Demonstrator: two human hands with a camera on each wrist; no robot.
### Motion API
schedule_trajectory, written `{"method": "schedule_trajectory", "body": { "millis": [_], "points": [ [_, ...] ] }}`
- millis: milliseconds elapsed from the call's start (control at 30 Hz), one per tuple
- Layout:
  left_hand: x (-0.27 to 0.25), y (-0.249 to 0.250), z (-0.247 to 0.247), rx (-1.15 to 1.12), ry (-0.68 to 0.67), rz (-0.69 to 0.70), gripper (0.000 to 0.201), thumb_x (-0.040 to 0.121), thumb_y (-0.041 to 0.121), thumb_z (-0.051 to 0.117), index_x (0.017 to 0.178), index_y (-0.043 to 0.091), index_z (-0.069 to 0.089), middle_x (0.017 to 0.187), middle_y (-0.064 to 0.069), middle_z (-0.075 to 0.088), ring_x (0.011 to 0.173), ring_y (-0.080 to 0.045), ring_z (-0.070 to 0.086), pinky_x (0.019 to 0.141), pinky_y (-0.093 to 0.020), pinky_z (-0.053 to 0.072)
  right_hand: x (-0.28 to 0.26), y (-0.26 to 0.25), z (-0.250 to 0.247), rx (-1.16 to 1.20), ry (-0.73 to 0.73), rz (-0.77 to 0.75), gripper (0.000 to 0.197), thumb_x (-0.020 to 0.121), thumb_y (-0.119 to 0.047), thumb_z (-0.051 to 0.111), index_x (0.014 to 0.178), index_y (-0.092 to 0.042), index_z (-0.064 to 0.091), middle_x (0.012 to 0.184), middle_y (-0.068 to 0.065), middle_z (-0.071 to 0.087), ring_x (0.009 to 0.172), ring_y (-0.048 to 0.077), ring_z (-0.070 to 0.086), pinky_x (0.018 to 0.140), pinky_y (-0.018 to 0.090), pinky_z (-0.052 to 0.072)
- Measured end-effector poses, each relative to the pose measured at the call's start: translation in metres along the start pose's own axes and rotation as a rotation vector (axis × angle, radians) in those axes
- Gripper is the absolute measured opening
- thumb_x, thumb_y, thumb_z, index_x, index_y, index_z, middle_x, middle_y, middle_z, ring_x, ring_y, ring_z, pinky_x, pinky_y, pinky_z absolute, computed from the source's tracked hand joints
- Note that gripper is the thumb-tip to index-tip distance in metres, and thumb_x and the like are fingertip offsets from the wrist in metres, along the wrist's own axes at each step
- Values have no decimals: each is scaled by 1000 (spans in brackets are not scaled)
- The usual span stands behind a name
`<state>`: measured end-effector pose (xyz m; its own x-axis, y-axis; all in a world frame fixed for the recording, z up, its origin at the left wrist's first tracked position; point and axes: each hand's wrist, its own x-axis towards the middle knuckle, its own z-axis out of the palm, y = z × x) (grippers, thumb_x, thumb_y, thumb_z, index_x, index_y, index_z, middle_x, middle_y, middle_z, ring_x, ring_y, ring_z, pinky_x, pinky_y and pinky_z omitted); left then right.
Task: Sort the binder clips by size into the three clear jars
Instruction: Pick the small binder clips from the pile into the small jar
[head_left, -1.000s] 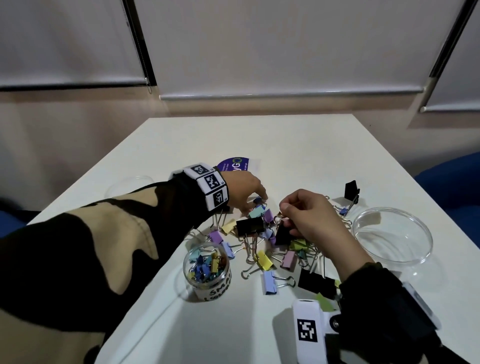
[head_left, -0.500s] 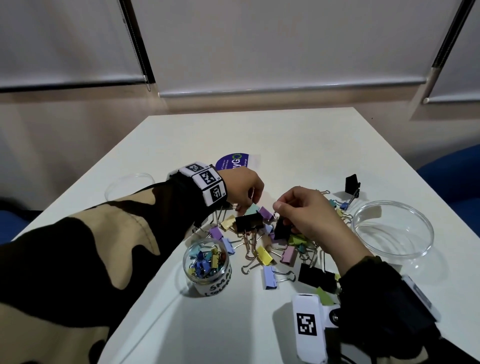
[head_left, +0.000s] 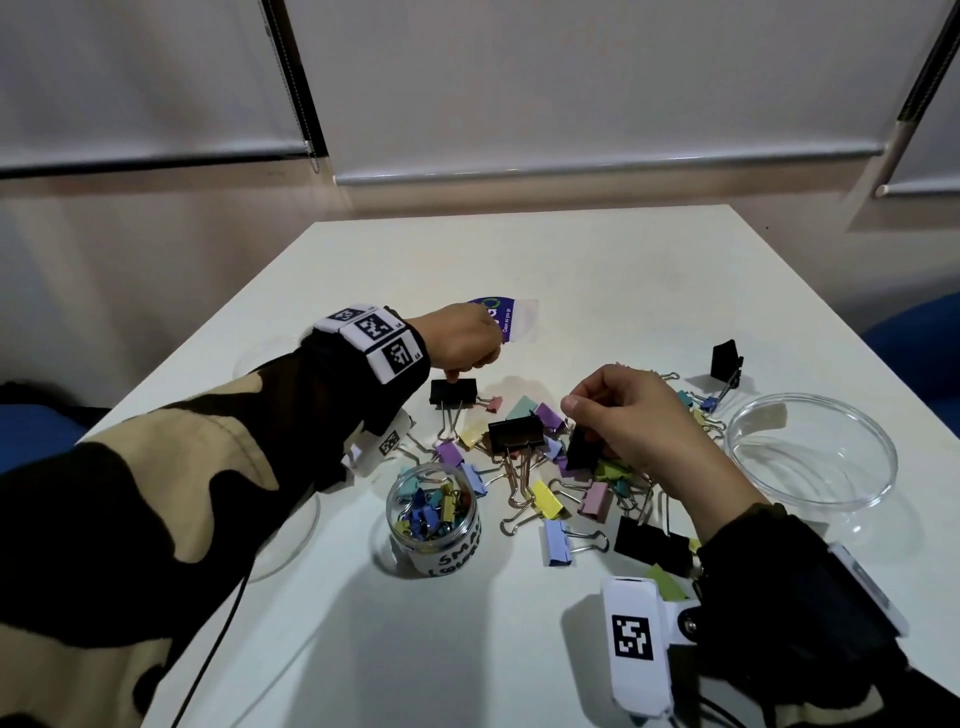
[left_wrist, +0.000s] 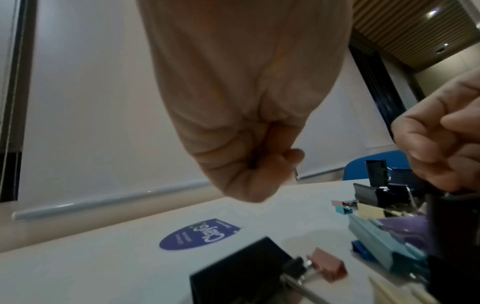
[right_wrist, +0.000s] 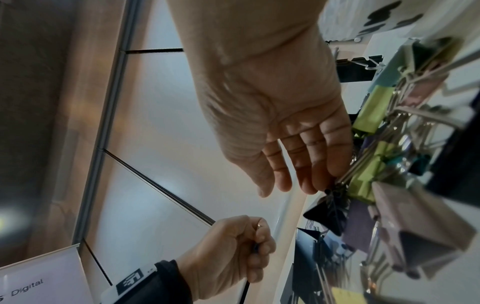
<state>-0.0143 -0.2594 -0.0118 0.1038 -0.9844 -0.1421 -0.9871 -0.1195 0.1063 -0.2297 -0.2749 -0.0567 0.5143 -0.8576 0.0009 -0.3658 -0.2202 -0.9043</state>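
Note:
A heap of coloured and black binder clips (head_left: 545, 457) lies mid-table. In front of it stands a small clear jar (head_left: 434, 519) holding several small clips. My left hand (head_left: 465, 345) hovers left of the heap above a black clip (head_left: 453, 391), curled into a fist; in the right wrist view a small dark blue clip (right_wrist: 255, 248) shows between its fingers. My right hand (head_left: 628, 415) is over the heap and pinches the wire handles of a tilted black clip (head_left: 582, 447). A wide clear jar (head_left: 810, 452) stands empty to the right. A third clear jar (head_left: 260, 353) is mostly hidden behind my left arm.
A purple-and-white sachet (head_left: 506, 319) lies just beyond my left hand. One black clip (head_left: 724, 361) sits apart at the far right of the heap. The white table (head_left: 571, 270) stretches back to a wall with blinds. A blue chair (head_left: 919, 348) stands at the right.
My left hand has drawn out of the heap, up and to the left, closed into a fist. The right hand stays over the heap with the black clip tipped up.

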Motion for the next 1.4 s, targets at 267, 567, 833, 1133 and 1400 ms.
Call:
{"method": "schedule_trajectory", "body": {
  "millis": [267, 567, 833, 1133, 1400],
  "points": [
    [-6, 1, 15, 82, -39, -20, 24, 76, 38, 74, 84, 17, 66, 81, 6, 58, 79, -13, 54, 66, -28, 45, -2, -1, -1, -1, -12, -18, 13, 85, -26, 70, 86, -14, 66, 78, 4, 66, 66, 17, 58, 61, 27, 45],
    [-6, 5, 20, 136, -5, 76, 16, 76, 34, 75, 87, 22, 73, 66, 16, 51, 65, -4, 49, 58, -25, 38, -1, 1, 0, -12, -11, -14, 14, 81, -28, 73, 83, -16, 66, 76, 2, 67, 68, 17, 60, 69, 35, 52],
    [-78, 15, -14, -455, -207, -43, 26, 68, 36, 50, 58, 13, 48, 56, 0, 43, 50, -16, 36, 49, -26, 30, -2, -1, 0, -5, -33, -22, 19, 81, -27, 74, 87, -11, 67, 65, -6, 66, 51, 2, 60, 67, 26, 44],
    [-122, 18, -14, -364, -434, -93, 16, 84, 17, 63, 94, 7, 72, 80, -4, 74, 67, -17, 70, 53, -25, 52, -8, -6, -2, -2, -45, -16, 16, 83, -19, 73, 89, -6, 67, 71, 4, 65, 52, 9, 60, 44, 16, 43],
    [-70, 20, -4, -60, 13, 196, 33, 83, 18, 68, 114, 29, 66, 100, 7, 64, 70, 5, 54, 70, -21, 48, -8, -5, -2, -36, -38, -30, 17, 79, -26, 75, 85, -11, 68, 72, 1, 66, 65, 15, 59, 61, 26, 44]
  ]
}}
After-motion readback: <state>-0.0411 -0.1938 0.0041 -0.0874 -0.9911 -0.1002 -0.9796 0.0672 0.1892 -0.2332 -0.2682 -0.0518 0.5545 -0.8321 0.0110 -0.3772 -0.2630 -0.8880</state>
